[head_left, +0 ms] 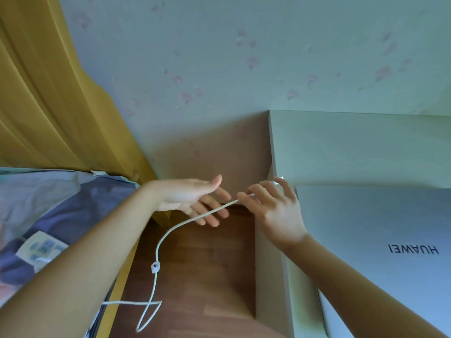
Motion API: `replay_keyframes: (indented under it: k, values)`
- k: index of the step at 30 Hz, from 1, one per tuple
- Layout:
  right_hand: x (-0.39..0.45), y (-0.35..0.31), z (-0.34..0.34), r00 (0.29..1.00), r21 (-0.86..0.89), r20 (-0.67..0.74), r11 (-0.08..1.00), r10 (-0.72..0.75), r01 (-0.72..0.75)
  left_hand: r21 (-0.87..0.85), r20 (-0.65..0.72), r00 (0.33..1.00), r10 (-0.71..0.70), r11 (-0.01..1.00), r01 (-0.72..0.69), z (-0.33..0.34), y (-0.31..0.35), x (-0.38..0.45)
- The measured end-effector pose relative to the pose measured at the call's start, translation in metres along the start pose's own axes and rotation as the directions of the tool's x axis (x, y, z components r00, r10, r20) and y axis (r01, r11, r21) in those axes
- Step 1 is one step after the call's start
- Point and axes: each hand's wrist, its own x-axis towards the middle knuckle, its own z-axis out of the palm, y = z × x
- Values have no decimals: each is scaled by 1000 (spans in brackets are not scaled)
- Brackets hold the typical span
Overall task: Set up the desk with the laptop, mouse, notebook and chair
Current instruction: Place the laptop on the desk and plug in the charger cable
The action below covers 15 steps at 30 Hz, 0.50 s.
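Observation:
A closed silver laptop [380,228] with HUAWEI lettering lies on the pale desk [353,147] at the right. Just off the desk's left edge, my right hand [275,211] pinches the end of a white cable [156,259] between thumb and fingers, close to the laptop's near-left corner. The cable curves down to the floor, carries a small clip, and loops at the bottom. My left hand [192,201] is stretched out flat with straight fingers, palm up, just left of the cable end; the cable passes in front of its fingers. Mouse, notebook and chair are out of view.
A bed with blue-grey bedding [48,211] and a white power strip [41,250] on it fills the left. A yellow curtain [44,93] hangs behind. Wooden floor [200,264] shows between bed and desk. A wall with pink flower wallpaper [219,57] stands behind the desk.

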Motion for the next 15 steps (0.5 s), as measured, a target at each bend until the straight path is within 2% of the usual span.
replay_keyframes:
  k: [4, 7, 9, 11, 13, 15]
  values:
    - [6, -5, -3, 996, 32, -75, 998, -58, 61, 25, -142, 984, 108, 994, -105, 46, 39, 28]
    - [0, 12, -5, 998, 105, -52, 993, -43, 49, 1, -310, 940, 143, 989, -151, 68, 52, 45]
    - [-15, 31, -10, 999, 145, 43, 989, -14, 8, 35, -400, 889, 221, 973, -227, 72, 52, 53]
    - [-32, 56, -17, 979, 124, 182, 986, 87, -111, 284, -459, 814, 357, 927, -246, 70, 46, 60]
    - [-44, 80, -26, 911, 85, 342, 958, 229, -273, 507, -460, 781, 422, 847, -159, 71, 36, 68]
    - [-51, 97, -33, 810, 53, 495, 919, 316, -391, 582, -449, 783, 431, 805, -110, 80, 28, 74]
